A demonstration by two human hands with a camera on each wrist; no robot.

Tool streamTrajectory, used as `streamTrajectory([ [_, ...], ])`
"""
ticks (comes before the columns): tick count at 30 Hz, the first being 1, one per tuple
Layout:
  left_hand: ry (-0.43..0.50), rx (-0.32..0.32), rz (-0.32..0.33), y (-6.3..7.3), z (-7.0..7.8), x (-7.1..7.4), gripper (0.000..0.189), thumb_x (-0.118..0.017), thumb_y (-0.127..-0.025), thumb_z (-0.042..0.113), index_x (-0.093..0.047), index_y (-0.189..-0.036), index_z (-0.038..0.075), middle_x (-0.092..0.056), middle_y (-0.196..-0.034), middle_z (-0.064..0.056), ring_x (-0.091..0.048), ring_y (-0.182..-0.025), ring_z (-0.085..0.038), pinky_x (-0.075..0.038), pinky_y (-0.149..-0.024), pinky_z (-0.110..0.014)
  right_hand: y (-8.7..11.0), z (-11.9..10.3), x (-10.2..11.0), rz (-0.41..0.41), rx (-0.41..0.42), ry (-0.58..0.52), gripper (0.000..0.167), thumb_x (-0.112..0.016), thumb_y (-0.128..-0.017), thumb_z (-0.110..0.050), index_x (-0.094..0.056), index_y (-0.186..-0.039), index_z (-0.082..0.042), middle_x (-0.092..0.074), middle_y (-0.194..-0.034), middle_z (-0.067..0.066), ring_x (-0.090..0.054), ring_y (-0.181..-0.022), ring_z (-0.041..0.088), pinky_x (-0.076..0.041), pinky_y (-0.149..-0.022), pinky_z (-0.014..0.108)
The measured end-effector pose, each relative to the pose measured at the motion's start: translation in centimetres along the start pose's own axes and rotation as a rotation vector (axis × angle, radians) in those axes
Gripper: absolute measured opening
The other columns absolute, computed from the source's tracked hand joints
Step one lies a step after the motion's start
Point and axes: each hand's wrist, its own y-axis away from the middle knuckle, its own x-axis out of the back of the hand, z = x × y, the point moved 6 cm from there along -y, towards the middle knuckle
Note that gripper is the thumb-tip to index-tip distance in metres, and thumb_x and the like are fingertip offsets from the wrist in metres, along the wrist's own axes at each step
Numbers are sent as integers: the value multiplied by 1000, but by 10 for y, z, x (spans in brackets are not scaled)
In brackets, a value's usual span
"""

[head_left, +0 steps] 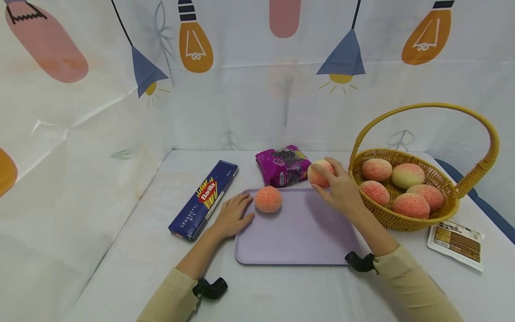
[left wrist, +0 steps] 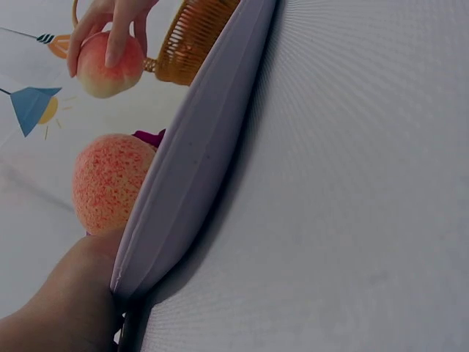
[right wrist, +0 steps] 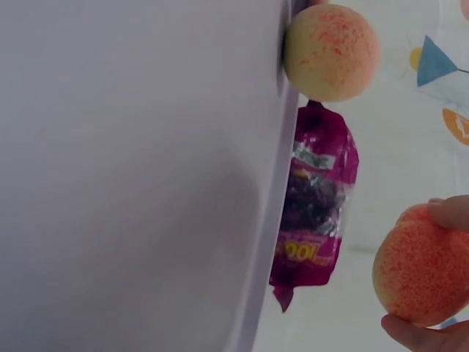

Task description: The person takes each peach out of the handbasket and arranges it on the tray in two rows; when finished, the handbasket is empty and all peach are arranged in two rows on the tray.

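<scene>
My right hand (head_left: 344, 192) pinches a pink and cream peach (head_left: 316, 178) between fingers and thumb, raised over the far edge of the lilac tray (head_left: 289, 239). In the right wrist view, this held peach (right wrist: 421, 275) has fingertips at its top and bottom. A second peach (head_left: 268, 199) sits on the tray near its far left corner. My left hand (head_left: 232, 218) rests at the tray's left edge, fingers extended beside that peach. To the right, the wicker basket (head_left: 392, 220) holds several more peaches (head_left: 410, 206).
Behind the tray lies a purple snack bag (head_left: 281, 167). A blue spaghetti box (head_left: 205, 199) is angled on the table left of the tray. In front of the basket lies a flat brown and white packet (head_left: 456, 245). The basket's tall handle (head_left: 426, 105) arches above it.
</scene>
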Motion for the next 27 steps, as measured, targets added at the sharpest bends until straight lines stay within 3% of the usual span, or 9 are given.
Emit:
streamTrajectory([
  [10,8,-11,8,0,1,1,57,-47,-91,38,-40,-137,7,-33,-145,-9,-25,-133,-30,-17,-105,-49,-2,-13,-20,-141,4,-58,52,-78,-72,-15,-56,-119,-16,-48,-122,22,-55,-92,45,-47,-77,52],
  [20,-1,2,-13,-1,0,-1,57,-47,-91,39,-39,-139,8,-31,-146,-8,-23,-134,-28,-17,-105,-48,2,-20,-40,-338,-37,-24,47,-76,-73,-18,-59,-117,-18,-47,-124,16,-58,-87,42,-50,-64,50],
  [23,4,-5,4,-1,0,0,56,-48,-91,38,-40,-138,8,-32,-145,-9,-24,-133,-29,-18,-105,-49,3,-22,-45,-401,-58,-1,47,-75,-74,-20,-58,-118,-21,-46,-125,13,-58,-89,39,-50,-58,47],
  [27,12,-40,53,1,3,2,55,-47,-91,38,-43,-135,5,-36,-142,-12,-28,-131,-33,-21,-102,-51,5,-25,-52,-446,-30,-21,47,-76,-74,-19,-59,-117,-19,-48,-120,14,-58,-87,34,-49,-61,44],
])
